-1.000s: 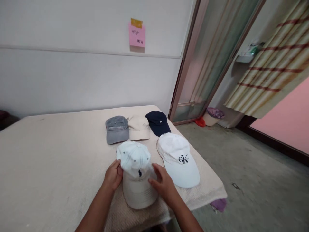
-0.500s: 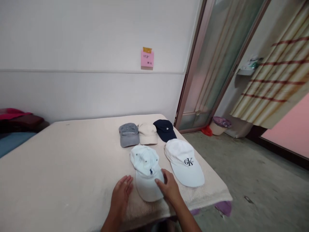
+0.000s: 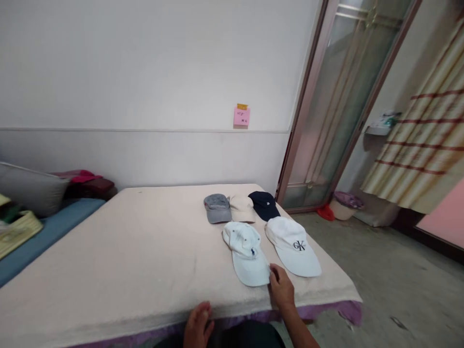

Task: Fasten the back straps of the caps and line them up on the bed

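A pale blue baseball cap (image 3: 250, 263) with a small dark logo lies on the bed, its brim toward me. My right hand (image 3: 282, 288) is at the right edge of that brim, fingers bent and pinching it. Lower down, by the bed's front edge, my left hand (image 3: 198, 326) holds nothing, its thumb apart from the fingers. To the right of the pale blue cap is a white baseball cap (image 3: 290, 244) with black letters. Behind them a grey cap (image 3: 217, 209), a cream cap (image 3: 242, 209) and a navy cap (image 3: 264, 205) sit side by side.
The bed (image 3: 145, 251) has a cream cover with purple cloth (image 3: 348, 309) under its front edge. A pink note (image 3: 241, 117) is taped to the wall. At right are a glass door (image 3: 326, 121), a bin (image 3: 342, 207) and a curtain (image 3: 424, 145). A grey cushion (image 3: 32, 188) lies far left.
My left hand has drawn back from the pale blue cap to the bed's front edge. My right hand has shifted to the brim's edge. The view has turned left and up.
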The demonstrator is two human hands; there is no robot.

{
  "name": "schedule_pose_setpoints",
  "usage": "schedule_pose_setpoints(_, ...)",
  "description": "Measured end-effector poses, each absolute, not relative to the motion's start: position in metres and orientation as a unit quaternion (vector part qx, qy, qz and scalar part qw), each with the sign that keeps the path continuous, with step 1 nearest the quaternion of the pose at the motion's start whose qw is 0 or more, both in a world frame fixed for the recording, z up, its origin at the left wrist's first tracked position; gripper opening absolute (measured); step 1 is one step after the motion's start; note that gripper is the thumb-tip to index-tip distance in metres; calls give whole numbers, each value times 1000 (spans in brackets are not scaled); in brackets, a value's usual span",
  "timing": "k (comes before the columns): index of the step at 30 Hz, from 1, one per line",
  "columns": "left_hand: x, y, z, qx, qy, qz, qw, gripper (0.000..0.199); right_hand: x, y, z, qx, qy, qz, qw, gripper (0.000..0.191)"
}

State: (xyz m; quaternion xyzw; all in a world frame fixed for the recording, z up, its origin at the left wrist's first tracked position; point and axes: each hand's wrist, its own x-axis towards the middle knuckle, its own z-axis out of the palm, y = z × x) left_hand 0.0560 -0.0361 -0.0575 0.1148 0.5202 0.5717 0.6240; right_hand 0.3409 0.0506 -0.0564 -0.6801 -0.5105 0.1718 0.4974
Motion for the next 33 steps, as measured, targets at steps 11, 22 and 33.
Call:
schedule_pose_setpoints(11,-18,-65,-20,153,491,645,565,43,333,43,-60,-658,-558,110,493,40)
schedule_pose_setpoints(22,32,-35,-9,145,451,695,541,36,338,32,-84,-589,-684,-9,430,55)
schedule_pose_setpoints(33,54,-5,-13,169,450,673,562,32,336,31,-90,-604,-681,-17,413,60)
